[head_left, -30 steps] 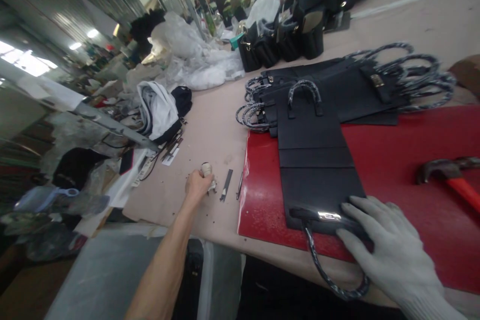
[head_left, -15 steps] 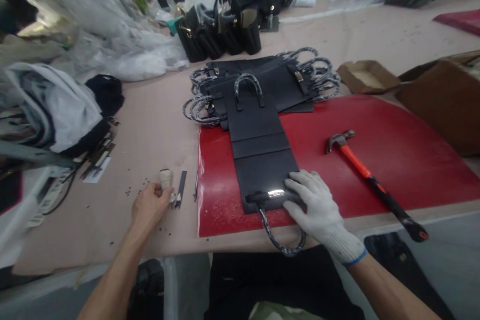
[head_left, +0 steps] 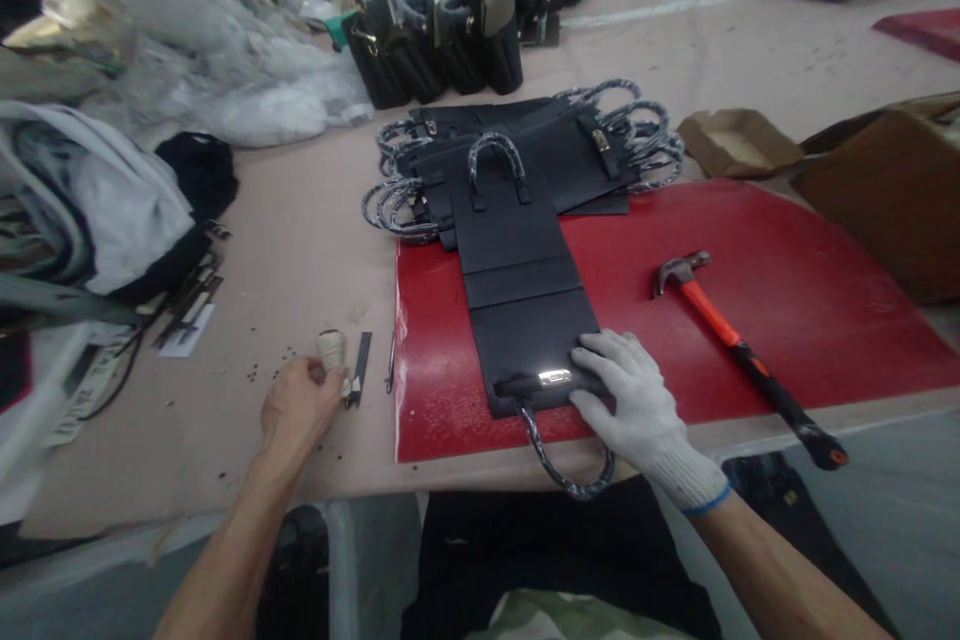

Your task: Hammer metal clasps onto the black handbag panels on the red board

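A black bag panel (head_left: 517, 265) lies lengthwise on the red mat (head_left: 480, 440), a patterned rope handle at each end. Near its close end is a shiny metal clasp (head_left: 555, 377). My right hand (head_left: 637, 400), in a white knitted glove, rests on that end's right corner with fingers stretched out. On the table to the left, my left hand (head_left: 300, 405) is bare, its thumb and fingers closed at a short tool with a pale wrapped handle (head_left: 331, 349). The tool's lower part is partly hidden by the fingers. Beside it is a thin dark metal strip (head_left: 363, 360).
A claw hammer (head_left: 739, 345) with an orange and black handle lies on the mat's right side. Behind the panel is a pile of similar panels (head_left: 585, 160). Black bags (head_left: 435, 45) stand farther back. Cardboard boxes (head_left: 739, 142) are at right, plastic wrapping (head_left: 247, 90) at left.
The whole view has shifted slightly, with the table things sitting a little higher in the picture. Both hands keep nearly the same places on the tool and the panel.
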### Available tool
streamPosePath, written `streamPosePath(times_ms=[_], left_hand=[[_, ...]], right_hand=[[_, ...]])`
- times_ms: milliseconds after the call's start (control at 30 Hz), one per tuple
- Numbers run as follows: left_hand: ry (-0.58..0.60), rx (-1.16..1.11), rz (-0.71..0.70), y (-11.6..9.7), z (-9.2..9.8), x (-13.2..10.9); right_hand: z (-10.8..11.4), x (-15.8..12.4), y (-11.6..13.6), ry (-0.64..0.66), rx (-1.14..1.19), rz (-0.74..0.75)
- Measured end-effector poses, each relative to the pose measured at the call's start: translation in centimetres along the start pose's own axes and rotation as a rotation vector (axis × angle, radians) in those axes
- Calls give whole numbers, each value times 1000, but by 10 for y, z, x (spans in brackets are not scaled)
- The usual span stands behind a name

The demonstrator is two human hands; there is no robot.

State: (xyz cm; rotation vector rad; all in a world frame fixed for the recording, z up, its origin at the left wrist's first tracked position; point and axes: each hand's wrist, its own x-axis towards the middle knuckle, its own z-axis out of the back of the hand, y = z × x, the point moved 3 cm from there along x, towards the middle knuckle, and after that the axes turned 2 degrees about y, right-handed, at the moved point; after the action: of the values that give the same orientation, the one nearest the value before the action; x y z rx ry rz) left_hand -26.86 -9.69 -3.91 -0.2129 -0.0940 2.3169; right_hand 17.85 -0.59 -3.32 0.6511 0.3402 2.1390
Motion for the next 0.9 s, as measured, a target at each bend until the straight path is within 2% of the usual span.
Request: streamPosePath(times_ms=[67, 133, 233, 333, 400, 500, 600, 700, 900], left_hand=[[-110, 25, -73, -9, 5, -8], [-145, 22, -167, -21, 6, -15], [-26, 42, -237, -38, -1, -17], [90, 51, -186, -46, -5, -10], [121, -41, -154, -45, -3, -2], [90, -165, -107, -32, 8, 12], [22, -169, -47, -13, 19, 21], [0, -175, -12, -2, 22, 22], [28, -174, -14, -9, 14, 16]], right_hand=[[-1, 0, 0, -3, -6, 1], [-1, 0, 0, -4, -16, 1], [-1, 0, 0, -9, -24, -2], [0, 0, 0, -15, -26, 16], [0, 1, -2, -27, -38, 43], [-4, 3, -7, -49, -60, 85], [-8, 5, -11, -67, -61, 114], [-9, 6, -12, -78, -73, 133], [-9, 5, -12, -78, -100, 124]])
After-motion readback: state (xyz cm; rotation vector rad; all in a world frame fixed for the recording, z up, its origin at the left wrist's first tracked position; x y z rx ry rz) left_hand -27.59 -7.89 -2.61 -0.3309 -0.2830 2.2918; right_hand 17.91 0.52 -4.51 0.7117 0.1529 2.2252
